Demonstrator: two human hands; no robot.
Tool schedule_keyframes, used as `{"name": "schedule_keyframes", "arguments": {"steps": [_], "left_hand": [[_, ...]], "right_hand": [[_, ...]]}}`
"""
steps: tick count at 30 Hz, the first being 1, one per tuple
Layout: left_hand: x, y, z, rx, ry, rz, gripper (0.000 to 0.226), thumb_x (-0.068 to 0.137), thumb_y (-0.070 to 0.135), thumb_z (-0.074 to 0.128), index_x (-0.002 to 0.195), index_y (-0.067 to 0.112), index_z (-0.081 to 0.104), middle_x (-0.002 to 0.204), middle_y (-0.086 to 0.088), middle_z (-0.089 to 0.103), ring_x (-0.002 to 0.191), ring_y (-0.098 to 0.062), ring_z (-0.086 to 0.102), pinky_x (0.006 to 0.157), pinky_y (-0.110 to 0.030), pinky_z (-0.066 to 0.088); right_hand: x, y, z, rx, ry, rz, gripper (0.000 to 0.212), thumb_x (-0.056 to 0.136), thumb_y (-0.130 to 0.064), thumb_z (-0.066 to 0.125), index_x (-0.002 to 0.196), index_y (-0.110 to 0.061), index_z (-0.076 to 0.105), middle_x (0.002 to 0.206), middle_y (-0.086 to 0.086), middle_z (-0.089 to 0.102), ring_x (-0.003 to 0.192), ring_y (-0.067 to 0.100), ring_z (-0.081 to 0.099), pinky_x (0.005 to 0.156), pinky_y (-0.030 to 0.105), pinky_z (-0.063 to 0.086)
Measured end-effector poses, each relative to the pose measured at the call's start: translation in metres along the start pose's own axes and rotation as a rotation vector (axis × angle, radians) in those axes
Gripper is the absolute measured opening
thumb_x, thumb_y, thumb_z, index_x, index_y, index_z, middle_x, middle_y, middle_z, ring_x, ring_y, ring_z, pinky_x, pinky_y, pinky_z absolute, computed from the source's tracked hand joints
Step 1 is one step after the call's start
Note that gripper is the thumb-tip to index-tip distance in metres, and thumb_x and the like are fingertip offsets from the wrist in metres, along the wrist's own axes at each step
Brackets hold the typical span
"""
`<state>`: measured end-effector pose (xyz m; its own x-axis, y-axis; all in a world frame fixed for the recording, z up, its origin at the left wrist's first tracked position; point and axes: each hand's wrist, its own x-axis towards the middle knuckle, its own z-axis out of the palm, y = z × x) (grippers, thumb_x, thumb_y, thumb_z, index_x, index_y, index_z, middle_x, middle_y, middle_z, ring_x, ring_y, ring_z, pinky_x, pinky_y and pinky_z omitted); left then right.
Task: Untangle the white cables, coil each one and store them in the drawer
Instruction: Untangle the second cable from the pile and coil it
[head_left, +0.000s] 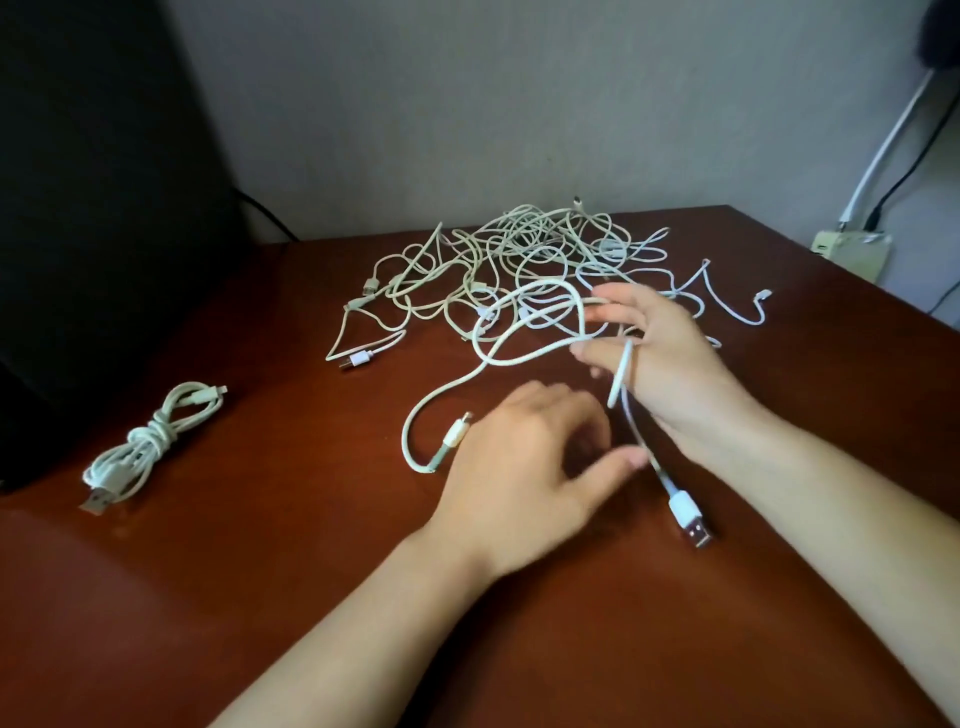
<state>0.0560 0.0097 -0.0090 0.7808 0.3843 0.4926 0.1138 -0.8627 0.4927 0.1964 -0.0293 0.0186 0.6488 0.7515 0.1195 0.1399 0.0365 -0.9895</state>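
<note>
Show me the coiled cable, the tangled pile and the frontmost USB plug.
coiled cable (156, 434), head view, wrapped middle
tangled pile (524, 244), head view, central loops
USB plug (687, 512), head view, white housing

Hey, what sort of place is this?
Probably a home desk corner: a reddish-brown wooden table against a plain wall, a dark screen-like panel at left, and a power strip with plugged-in cords at right.

Bare forearms (363, 623), left hand (524, 457), right hand (670, 358)
</note>
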Motion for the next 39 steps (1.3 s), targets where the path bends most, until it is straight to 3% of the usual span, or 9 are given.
{"name": "schedule_keyframes", "arguments": {"steps": [5,10,14,20,24,27,31,34,39], "left_hand": [[-0.002,0.007,0.008,0.163,-0.045,-0.034,0.053,0.073,0.074,0.047,0.082,0.026,0.068,0.074,0.012,0.059,0.079,-0.007,0.046,0.058,-0.017,0.034],[0.002,0.01,0.007,0.115,0.008,-0.193,0.036,0.08,0.059,0.062,0.086,0.024,0.065,0.081,0.011,0.058,0.087,-0.009,0.043,0.067,-0.025,0.039],[0.004,0.005,0.008,0.103,0.048,-0.261,0.032,0.087,0.05,0.054,0.082,0.019,0.058,0.081,0.006,0.057,0.087,-0.014,0.043,0.071,-0.031,0.04],[0.01,-0.009,0.0,-0.303,0.181,-0.341,0.029,0.093,0.027,0.055,0.076,0.008,0.069,0.068,-0.007,0.067,0.065,-0.026,0.059,0.065,-0.036,0.048],[0.015,-0.007,-0.01,-0.575,0.31,-0.456,0.025,0.097,0.02,0.054,0.082,0.014,0.072,0.078,0.002,0.073,0.063,-0.01,0.063,0.065,-0.024,0.051],[0.017,-0.008,-0.016,-0.811,0.386,-0.494,0.026,0.099,0.017,0.049,0.08,0.014,0.068,0.077,-0.001,0.073,0.073,-0.009,0.065,0.077,-0.025,0.053],[0.018,-0.012,-0.022,-0.859,0.477,-0.515,0.029,0.101,0.018,0.046,0.079,0.016,0.064,0.083,-0.002,0.07,0.074,-0.009,0.061,0.068,-0.019,0.05],[0.017,-0.016,-0.023,-0.938,0.526,-0.551,0.027,0.101,0.018,0.044,0.081,0.014,0.062,0.089,-0.009,0.065,0.085,-0.017,0.063,0.078,-0.027,0.055],[0.02,-0.021,-0.029,-1.133,0.644,-0.621,0.028,0.103,0.015,0.039,0.081,0.012,0.056,0.086,-0.007,0.07,0.085,-0.018,0.069,0.082,-0.034,0.058]], "right_hand": [[-0.01,-0.003,0.011,0.551,0.026,0.133,0.048,0.086,0.016,0.054,0.13,0.0,0.046,0.109,0.009,0.057,0.083,0.013,0.062,0.07,0.016,0.054],[-0.018,-0.006,0.018,0.635,-0.022,0.044,0.037,0.087,0.01,0.056,0.119,-0.007,0.05,0.109,0.007,0.059,0.104,0.021,0.063,0.084,0.021,0.054],[-0.025,-0.009,0.023,0.553,-0.103,-0.108,0.043,0.072,-0.003,0.066,0.11,-0.018,0.055,0.106,0.001,0.062,0.106,0.017,0.065,0.096,0.028,0.05],[-0.026,-0.013,0.016,0.286,-0.085,-0.425,0.057,0.081,0.005,0.063,0.127,-0.017,0.038,0.123,-0.002,0.051,0.114,0.007,0.059,0.088,0.017,0.047],[-0.01,-0.01,-0.001,0.0,0.041,-0.5,0.072,0.073,-0.018,0.073,0.134,-0.022,0.035,0.138,-0.001,0.043,0.123,0.009,0.051,0.097,0.022,0.046],[0.001,-0.007,-0.009,-0.218,0.065,-0.462,0.057,0.075,-0.03,0.079,0.122,-0.031,0.049,0.13,-0.005,0.049,0.111,0.004,0.055,0.093,0.023,0.049],[0.001,-0.003,-0.01,-0.415,-0.098,-0.409,0.045,0.074,-0.051,0.06,0.112,-0.026,0.059,0.106,-0.009,0.061,0.087,-0.004,0.058,0.079,0.01,0.044],[-0.003,0.0,-0.009,-0.677,-0.186,-0.534,0.058,0.078,-0.064,0.044,0.116,-0.024,0.062,0.105,-0.017,0.055,0.081,0.003,0.058,0.072,0.018,0.044],[-0.008,0.0,-0.01,-0.689,-0.298,-0.732,0.032,0.086,-0.025,0.067,0.117,-0.018,0.063,0.106,-0.02,0.049,0.079,0.01,0.058,0.072,0.014,0.048]]}}
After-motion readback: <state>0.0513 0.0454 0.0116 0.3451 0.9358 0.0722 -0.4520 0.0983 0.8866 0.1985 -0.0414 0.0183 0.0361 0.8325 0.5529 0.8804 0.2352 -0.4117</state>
